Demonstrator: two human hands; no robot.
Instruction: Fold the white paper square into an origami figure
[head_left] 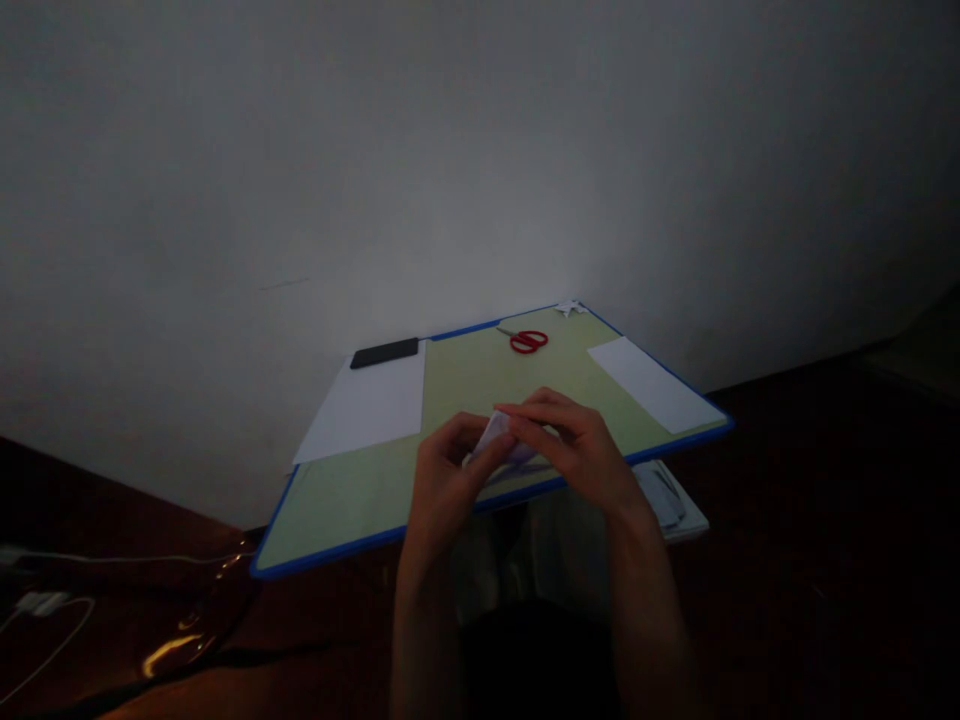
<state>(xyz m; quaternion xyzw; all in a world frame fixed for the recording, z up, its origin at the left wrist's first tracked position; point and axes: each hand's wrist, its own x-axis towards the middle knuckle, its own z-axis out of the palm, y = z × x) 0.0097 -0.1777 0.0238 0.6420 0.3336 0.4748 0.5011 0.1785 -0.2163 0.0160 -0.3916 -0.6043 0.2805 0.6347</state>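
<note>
A small folded piece of white paper (495, 428) is held up between both hands, over the front part of the table. My left hand (455, 468) grips it from the left, thumb in front and fingers curled behind. The fingertips of my right hand (574, 445) pinch its top right edge. The fingers cover much of the paper, so its full shape is hidden. Beyond the hands, red-handled scissors (528, 342) lie on the pale green tabletop (465, 375), blades toward the left.
On the table's left, a white sheet (367, 405) lies under a dark flat object (385, 353). Another white sheet (656, 385) lies at the right. Small white paper pieces (571, 308) sit in the far corner. A stack of papers (670, 500) is below the front edge; a wall stands behind.
</note>
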